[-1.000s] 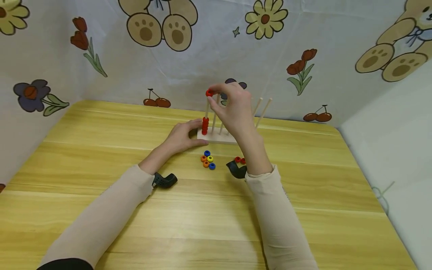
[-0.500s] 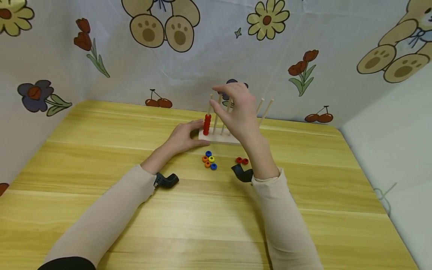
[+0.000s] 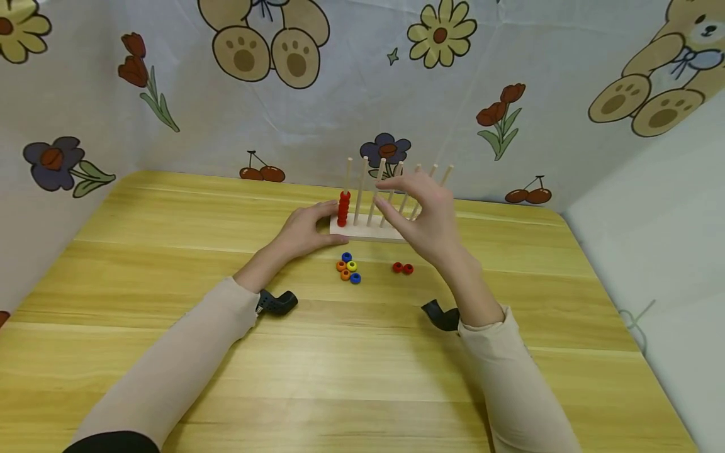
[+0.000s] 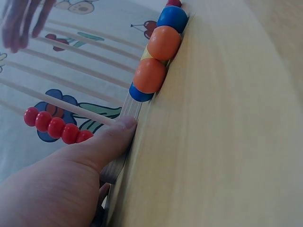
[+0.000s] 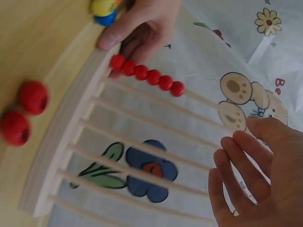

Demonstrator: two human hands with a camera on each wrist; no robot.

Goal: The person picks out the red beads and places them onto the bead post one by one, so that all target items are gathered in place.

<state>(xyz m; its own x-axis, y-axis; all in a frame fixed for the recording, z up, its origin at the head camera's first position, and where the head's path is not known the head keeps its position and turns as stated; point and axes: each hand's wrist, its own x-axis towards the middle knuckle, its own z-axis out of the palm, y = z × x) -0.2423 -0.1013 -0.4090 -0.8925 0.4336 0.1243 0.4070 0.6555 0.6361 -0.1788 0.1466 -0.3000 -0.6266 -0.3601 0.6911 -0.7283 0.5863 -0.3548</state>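
Note:
A wooden bead rack with several upright pegs stands at the back of the table; its pale base (image 3: pixel 368 231) is gripped at the left end by my left hand (image 3: pixel 306 229), thumb on the front edge. Several red beads (image 3: pixel 343 211) are stacked on the leftmost peg, also seen as a row of red beads (image 5: pixel 147 75) in the right wrist view. My right hand (image 3: pixel 433 217) hovers in front of the pegs with nothing between its parted thumb and fingers. Before the rack lie two loose red beads (image 3: pixel 403 268).
Left of the loose red beads is a cluster of blue (image 3: pixel 355 278), orange (image 3: pixel 341 266) and yellow beads (image 3: pixel 352 266). The wooden table (image 3: pixel 317 377) meets a cloth backdrop (image 3: pixel 340 119) printed with bears and flowers, close behind the rack.
My right hand has let go of a red bead at the top of the leftmost peg, and the bead now sits on the stack. The hand has moved right and lower. My left hand stays put.

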